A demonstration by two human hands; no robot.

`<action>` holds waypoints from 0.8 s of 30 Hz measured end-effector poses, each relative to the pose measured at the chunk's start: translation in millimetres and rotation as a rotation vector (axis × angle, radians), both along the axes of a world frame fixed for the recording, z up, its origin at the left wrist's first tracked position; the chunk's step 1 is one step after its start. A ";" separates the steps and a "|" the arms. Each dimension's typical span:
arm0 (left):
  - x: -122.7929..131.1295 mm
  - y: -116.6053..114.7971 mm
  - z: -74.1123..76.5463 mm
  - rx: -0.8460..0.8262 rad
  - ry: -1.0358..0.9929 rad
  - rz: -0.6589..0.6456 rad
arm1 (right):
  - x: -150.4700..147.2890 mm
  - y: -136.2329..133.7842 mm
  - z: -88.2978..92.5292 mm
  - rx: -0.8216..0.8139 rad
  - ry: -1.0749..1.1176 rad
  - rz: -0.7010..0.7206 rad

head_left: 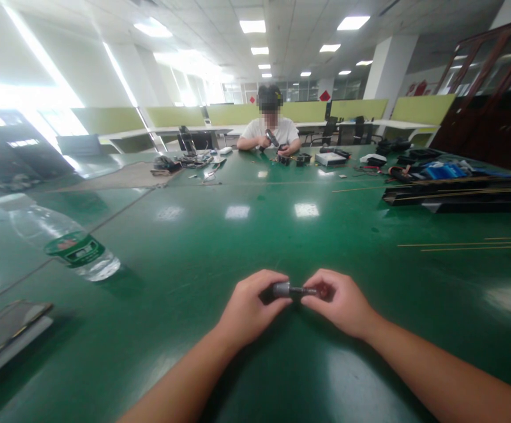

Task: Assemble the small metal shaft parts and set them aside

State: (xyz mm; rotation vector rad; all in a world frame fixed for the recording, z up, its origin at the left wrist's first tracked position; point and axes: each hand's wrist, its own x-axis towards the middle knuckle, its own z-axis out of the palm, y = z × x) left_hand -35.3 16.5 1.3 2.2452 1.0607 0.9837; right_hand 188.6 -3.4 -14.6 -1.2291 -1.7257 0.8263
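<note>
While the left fingers [275, 275] grasp a grey cylinder [282, 289], the right fingers [313, 302] pinch the dark shaft [298, 290] adjoining it.

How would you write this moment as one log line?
left hand: holding grey cylinder; right hand: holding dark rod; rod: lined up with cylinder; bottle: on green table, left

The tabletop [184, 235] presents a smooth, glossy green finish that mirrors the ceiling lights [252, 26]; at the near side, the slim tool [296, 290] has a grey, metal-looking barrel [282, 289] with a low sheen and a darker shaft [301, 291]. The bottle [65, 238] at left is clear, shiny plastic with a green label [75, 249]. At far left, the mat [118, 176] appears matt; at far right, the cabinet [480, 123] shows dark, wood-like panels with glossy, glass-like panes [497, 53].
</note>
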 end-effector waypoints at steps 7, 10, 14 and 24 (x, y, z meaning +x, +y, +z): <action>-0.3 -0.6 1.8 -0.003 -0.010 0.002 | -0.6 0.0 -0.8 0.009 -0.006 -0.029; -0.3 -0.8 2.0 -0.003 -0.014 0.000 | -0.9 -0.4 0.0 0.007 -0.009 -0.033; -0.8 -0.1 1.7 0.010 -0.002 0.007 | -0.7 -0.3 0.8 0.010 -0.009 -0.051; -6.8 2.1 5.4 0.074 0.027 0.018 | 0.9 1.1 -2.3 -0.021 0.035 -0.068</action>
